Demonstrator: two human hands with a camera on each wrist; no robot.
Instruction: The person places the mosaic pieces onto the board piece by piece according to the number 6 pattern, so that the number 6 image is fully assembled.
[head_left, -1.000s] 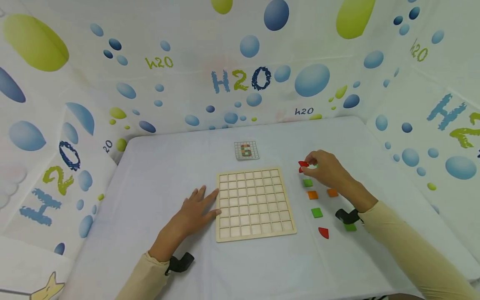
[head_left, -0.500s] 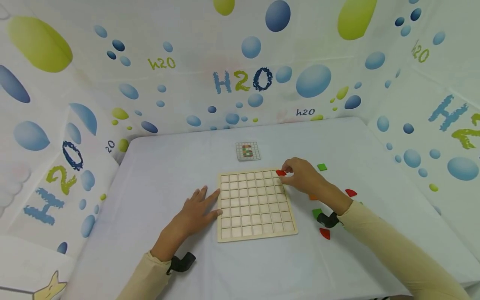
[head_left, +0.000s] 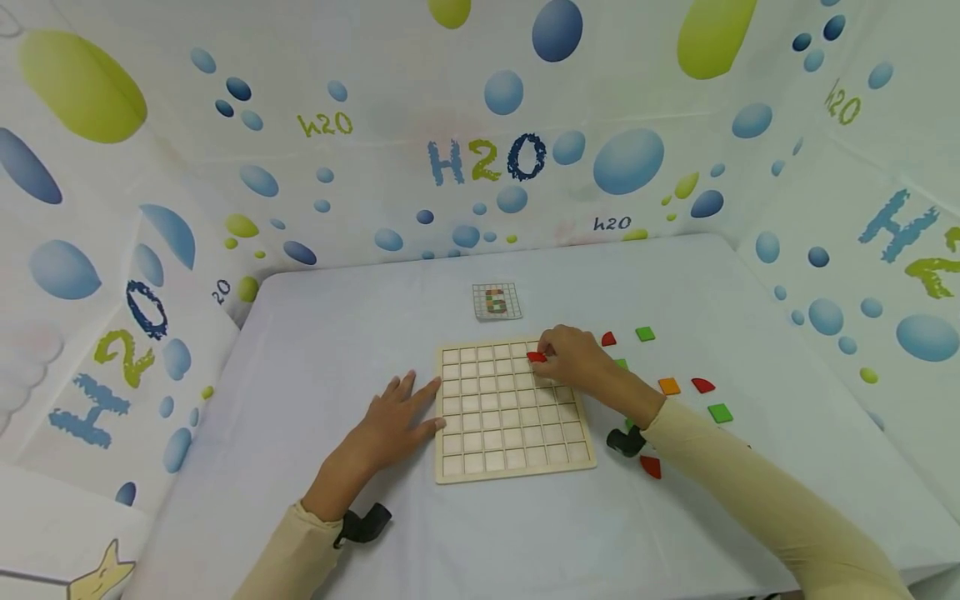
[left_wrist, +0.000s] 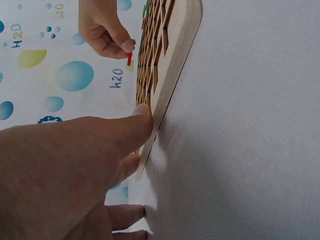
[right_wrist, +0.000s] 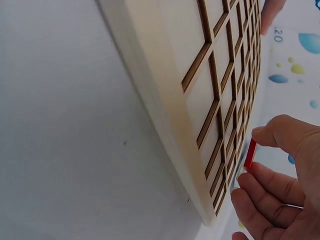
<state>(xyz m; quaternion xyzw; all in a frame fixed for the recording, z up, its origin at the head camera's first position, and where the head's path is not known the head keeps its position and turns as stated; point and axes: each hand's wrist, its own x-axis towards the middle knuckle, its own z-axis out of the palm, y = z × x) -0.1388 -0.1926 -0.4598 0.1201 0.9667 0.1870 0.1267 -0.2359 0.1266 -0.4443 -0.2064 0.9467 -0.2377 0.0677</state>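
A wooden grid board (head_left: 515,475) of square cells lies on the white table. My left hand (head_left: 386,429) rests at its left side, fingers spread; in the left wrist view the thumb and a finger touch the board's edge and other fingertips meet the tabletop. Over the board's upper right cells, my right hand (head_left: 573,360) pinches a red quarter-round tile (head_left: 536,357) between thumb and fingers. From the right wrist view, the red tile (right_wrist: 250,153) appears edge-on, just above the grid.
Beyond the board lies a small card (head_left: 497,302) with a coloured figure on a grid. Scattered to the right are red tiles (head_left: 702,385), green tiles (head_left: 720,413) and an orange tile (head_left: 669,386). My right forearm overlaps some of them. A printed curtain (head_left: 337,208) surrounds the table.
The right hand has carried the red tile leftward from the loose pieces to over the board. Another red tile now shows where the hand was. The left hand has stayed in place.
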